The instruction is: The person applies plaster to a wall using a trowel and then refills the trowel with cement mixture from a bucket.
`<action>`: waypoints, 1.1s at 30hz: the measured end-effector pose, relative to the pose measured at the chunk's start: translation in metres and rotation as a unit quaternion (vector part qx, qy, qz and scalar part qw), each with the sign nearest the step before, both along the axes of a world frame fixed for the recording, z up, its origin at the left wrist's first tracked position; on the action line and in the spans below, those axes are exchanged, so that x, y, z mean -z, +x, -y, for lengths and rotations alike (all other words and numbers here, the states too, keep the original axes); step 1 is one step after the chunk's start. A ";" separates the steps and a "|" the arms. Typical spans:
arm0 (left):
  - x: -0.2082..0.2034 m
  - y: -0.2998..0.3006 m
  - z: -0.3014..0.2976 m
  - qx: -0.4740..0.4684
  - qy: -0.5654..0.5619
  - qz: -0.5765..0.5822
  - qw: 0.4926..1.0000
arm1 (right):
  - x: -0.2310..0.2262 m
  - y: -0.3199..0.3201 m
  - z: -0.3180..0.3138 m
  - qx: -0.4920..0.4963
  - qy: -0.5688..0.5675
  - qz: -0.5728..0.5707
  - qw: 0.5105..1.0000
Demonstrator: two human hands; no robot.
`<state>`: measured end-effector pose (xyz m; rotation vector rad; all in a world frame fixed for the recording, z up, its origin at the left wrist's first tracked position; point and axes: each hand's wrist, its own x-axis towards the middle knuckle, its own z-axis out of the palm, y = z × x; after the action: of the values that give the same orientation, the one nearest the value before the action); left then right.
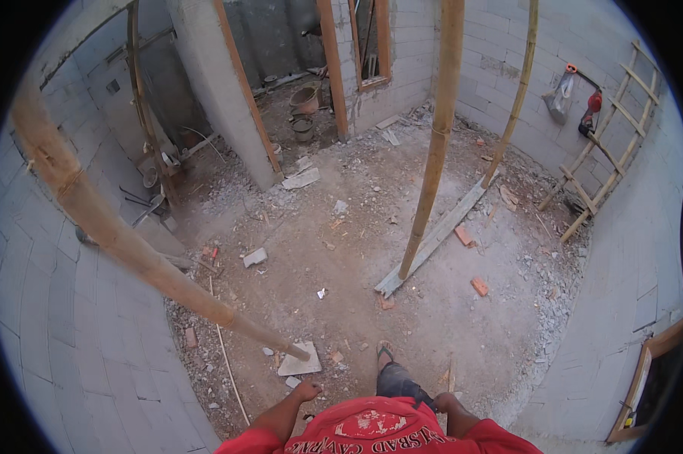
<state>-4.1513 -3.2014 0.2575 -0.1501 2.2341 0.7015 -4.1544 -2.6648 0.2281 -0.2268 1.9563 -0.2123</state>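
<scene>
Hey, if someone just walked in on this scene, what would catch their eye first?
Probably the thick bamboo pole slanting across the left side, its foot on a pale slab just ahead of the left hand. Next, two slimmer poles rising from a long grey plank right of centre. Then the bright red shirt at the bottom edge, and a rough wooden ladder at the far right wall.

Grey block walls (54,325), rubble-strewn floor (357,257)
</scene>
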 end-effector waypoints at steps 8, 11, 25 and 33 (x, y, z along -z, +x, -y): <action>-0.040 -0.062 0.040 0.297 0.005 0.122 0.947 | -0.046 -0.312 0.035 0.333 -0.113 -0.166 0.921; -0.048 -0.150 0.008 -0.017 -0.104 -0.006 0.994 | -0.065 -0.413 0.050 0.262 -0.090 -0.217 0.936; 0.024 -0.400 0.101 0.198 -0.099 -0.058 0.974 | 0.014 -0.502 0.167 0.119 -0.078 -0.099 0.985; -0.009 -0.629 0.228 -0.182 0.055 -0.058 0.980 | -0.041 -0.629 0.215 -0.309 -0.071 -0.140 0.938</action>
<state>-4.7802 -3.4299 0.2669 -0.4828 2.2956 1.0507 -4.7839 -2.8794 0.2695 -0.9951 2.0441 0.1002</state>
